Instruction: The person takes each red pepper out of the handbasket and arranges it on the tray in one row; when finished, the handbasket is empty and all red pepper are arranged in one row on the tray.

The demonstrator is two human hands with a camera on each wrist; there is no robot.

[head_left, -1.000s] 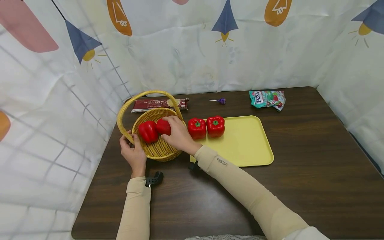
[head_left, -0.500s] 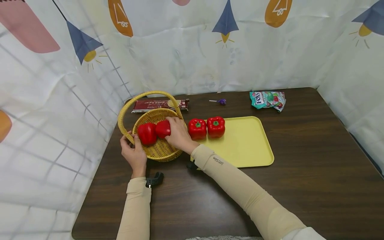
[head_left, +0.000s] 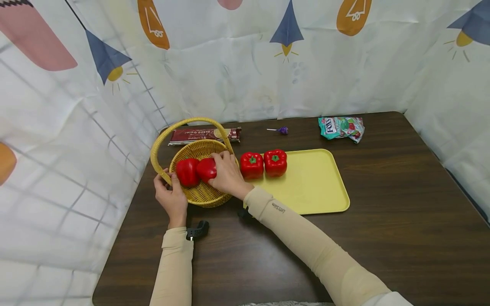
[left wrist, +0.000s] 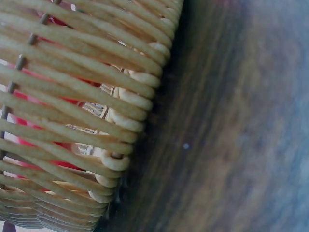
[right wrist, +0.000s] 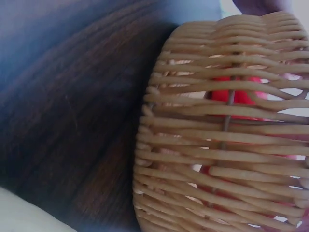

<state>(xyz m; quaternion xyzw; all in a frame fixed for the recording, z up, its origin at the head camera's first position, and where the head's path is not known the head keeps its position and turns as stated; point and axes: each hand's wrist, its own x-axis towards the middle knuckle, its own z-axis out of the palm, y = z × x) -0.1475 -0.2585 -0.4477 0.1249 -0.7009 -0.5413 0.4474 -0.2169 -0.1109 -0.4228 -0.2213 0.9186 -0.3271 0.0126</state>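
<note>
A yellow wicker basket with a tall arched handle stands at the left of the table. My left hand grips its left rim by the foot of the handle. Inside the basket, my right hand holds a red bell pepper, which touches another red bell pepper on its left. Two more red bell peppers, one left and one right, sit stem up on the yellow tray. Both wrist views show woven basket wall with red behind the gaps; neither shows fingers.
Behind the basket lies a dark red spaghetti packet. A purple lollipop and a teal candy bag are along the back edge. Patterned curtains hang behind and beside the dark wooden table.
My right hand has shifted its pepper a little toward the near side of the basket. The pepper beside it has turned slightly. My left hand keeps its hold on the rim.
</note>
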